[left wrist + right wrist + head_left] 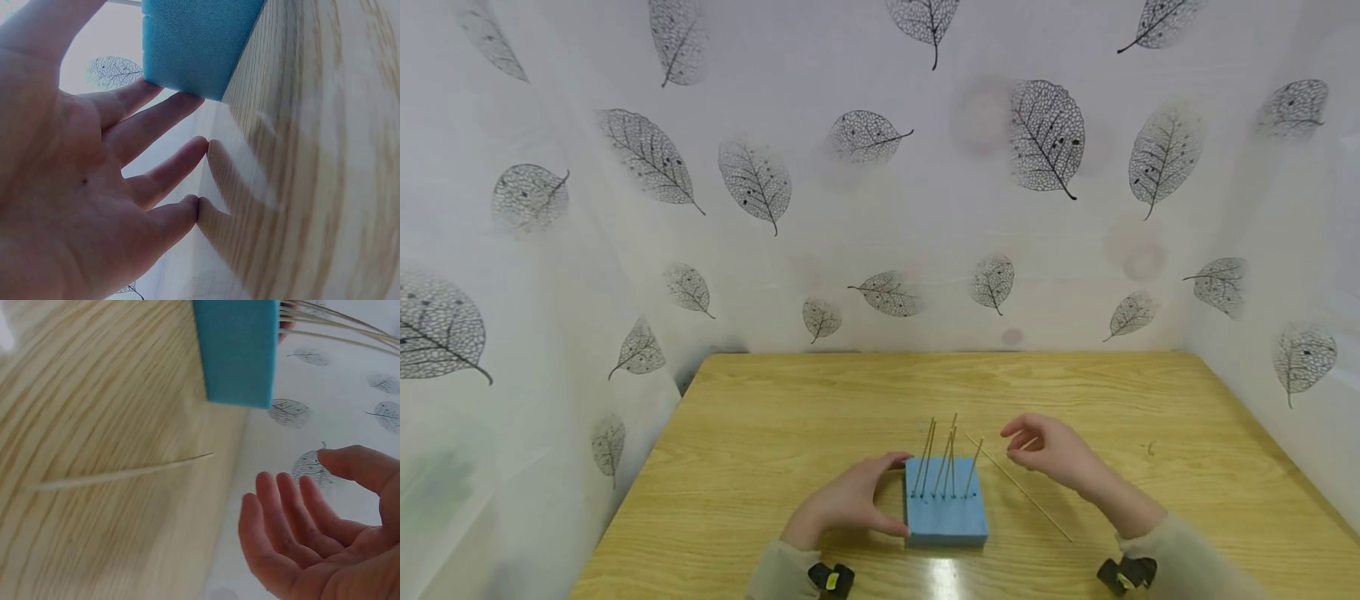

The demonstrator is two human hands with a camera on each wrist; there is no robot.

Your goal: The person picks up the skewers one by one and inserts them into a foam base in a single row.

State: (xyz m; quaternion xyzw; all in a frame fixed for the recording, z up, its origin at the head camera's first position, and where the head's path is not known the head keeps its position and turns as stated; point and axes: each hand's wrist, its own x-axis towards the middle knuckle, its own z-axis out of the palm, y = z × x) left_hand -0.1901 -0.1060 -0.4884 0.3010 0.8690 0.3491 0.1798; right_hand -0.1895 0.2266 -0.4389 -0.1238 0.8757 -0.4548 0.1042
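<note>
A blue foam block (946,521) lies on the wooden table, with a row of small holes across its top. Several thin wooden sticks (951,467) stand in it, leaning at different angles. My left hand (850,500) holds the block's left side, thumb at the near corner and fingers at the far one. In the left wrist view two fingertips (187,103) touch the block, while the other two rest on the table. To the right of the block, my right hand (1052,450) hovers with loosely curved fingers and nothing in them. Below it one loose stick (1030,498) lies diagonally on the table.
The light wooden table (760,417) spreads around the block. Behind it and at both sides hangs a white sheet (917,225) printed with dark leaves. A small curled mark or scrap (1151,448) is on the table at the right.
</note>
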